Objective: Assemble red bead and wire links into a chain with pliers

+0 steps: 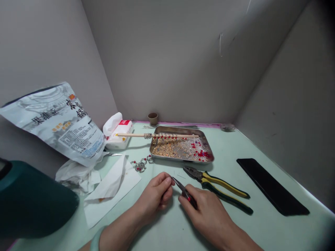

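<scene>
My right hand (209, 211) is closed round a pair of dark needle-nose pliers (180, 184), whose pointed tip reaches left to my left fingertips. My left hand (157, 191) is closed in a pinch at that tip; whatever sits between thumb and forefinger is too small to make out. Just beyond the hands, a few thin wire pieces (180, 176) lie on the pale green table. A bundle of silvery chain with red beads (141, 164) rests past my left hand. Large combination pliers (222, 188) with yellow and green handles lie beside my right hand.
A metal tray (183, 161) of gold, clear and red beads stands at the back, a wooden stick (131, 135) with beaded rings across it. Left are tissues (121, 134), folded paper (104, 198), a pouch (68, 122) and a dark green object (36, 198). A black strip (272, 186) lies right.
</scene>
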Demonstrator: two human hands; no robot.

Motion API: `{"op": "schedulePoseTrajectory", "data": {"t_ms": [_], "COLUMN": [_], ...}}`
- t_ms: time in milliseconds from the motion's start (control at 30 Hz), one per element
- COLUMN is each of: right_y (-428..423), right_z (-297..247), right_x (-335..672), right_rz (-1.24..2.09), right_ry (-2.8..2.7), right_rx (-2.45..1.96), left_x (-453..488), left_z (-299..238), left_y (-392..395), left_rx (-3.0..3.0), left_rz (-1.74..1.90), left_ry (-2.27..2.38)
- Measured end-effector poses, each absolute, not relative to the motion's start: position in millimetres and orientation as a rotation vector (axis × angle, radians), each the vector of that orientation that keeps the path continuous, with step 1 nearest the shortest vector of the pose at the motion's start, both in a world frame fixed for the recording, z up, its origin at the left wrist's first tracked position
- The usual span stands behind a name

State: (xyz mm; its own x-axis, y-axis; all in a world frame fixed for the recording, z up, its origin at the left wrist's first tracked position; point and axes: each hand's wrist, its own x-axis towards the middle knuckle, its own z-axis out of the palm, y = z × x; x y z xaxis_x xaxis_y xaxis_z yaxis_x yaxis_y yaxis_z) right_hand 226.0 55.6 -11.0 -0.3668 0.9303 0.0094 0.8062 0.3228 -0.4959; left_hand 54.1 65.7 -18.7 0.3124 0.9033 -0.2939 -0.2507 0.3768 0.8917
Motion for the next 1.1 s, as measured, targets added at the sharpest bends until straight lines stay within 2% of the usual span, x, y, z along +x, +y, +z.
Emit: {"op": "schedulePoseTrajectory", "data": {"t_ms": [300,600,733,900,1100], "right_y": [53.7,51.6,51.3,51.5,52.3], "right_z": [-12.2,-16.4,-20.9,-24.8,-28.3], "right_x": [225.0,223.8,224.0,224.0,223.3], "right_rz": [0.486,0.439,0.319,0.165,0.095], "right_ry": [-2.354,-2.358,-2.349,-2.336,-2.323], "right_rx": [-1.580,-1.581,-1.537,-1.479,-1.440], "left_x": [56.4,55.3,55.4,54.9,55.3], "left_z": [-14.8,-17.3,-16.6,-18.1,-19.1], "left_y": [65.6,64.9,63.3,64.2,64.9], "left_rx": [1.241,1.451,1.494,1.447,1.040], "left_rz": [0.929,0.922,0.965,0.991,0.954], "left_ry": [1.230,1.370,1.393,1.359,1.114]}}
